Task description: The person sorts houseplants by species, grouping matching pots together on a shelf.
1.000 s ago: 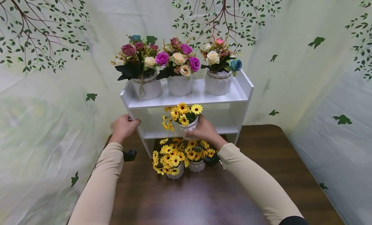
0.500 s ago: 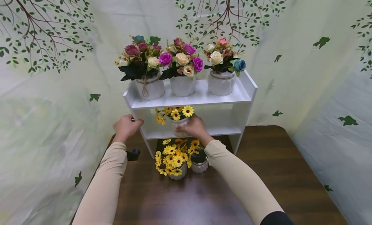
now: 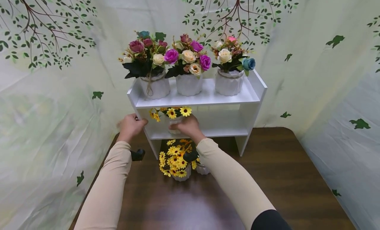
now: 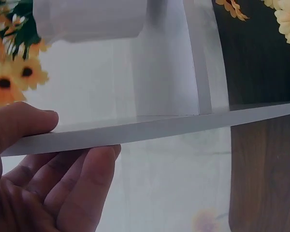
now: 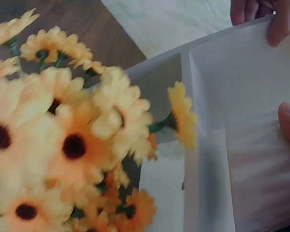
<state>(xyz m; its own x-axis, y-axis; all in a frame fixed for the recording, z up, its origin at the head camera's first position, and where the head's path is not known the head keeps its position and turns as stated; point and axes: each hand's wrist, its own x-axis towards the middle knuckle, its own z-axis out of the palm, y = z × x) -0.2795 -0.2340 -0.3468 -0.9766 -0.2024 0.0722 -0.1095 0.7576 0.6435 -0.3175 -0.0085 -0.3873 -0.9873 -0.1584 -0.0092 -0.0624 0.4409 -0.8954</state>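
My left hand [image 3: 132,126] pinches the left side panel [image 4: 150,131] of a white shelf unit, thumb on the inner face and fingers on the outer. My right hand [image 3: 188,127] grips a white pot [image 3: 175,120] with yellow daisy-like flowers [image 3: 171,113] inside the middle compartment, near its left side. In the left wrist view the base of this pot [image 4: 89,19] lies close to the middle board [image 3: 207,134]; whether it touches, I cannot tell. The upper board partly hides the flowers in the head view.
Three white pots of mixed roses [image 3: 188,84] stand on the top board. On the brown table [image 3: 184,203], before the unit, is a pot of yellow flowers [image 3: 175,160]; my right sleeve partly hides another pot [image 3: 203,170]. A leaf-printed cloth [image 3: 297,91] hangs behind.
My right hand has carried the yellow-flower pot leftward and deeper into the middle compartment. My left hand has stayed on the side panel. The view has shifted slightly.
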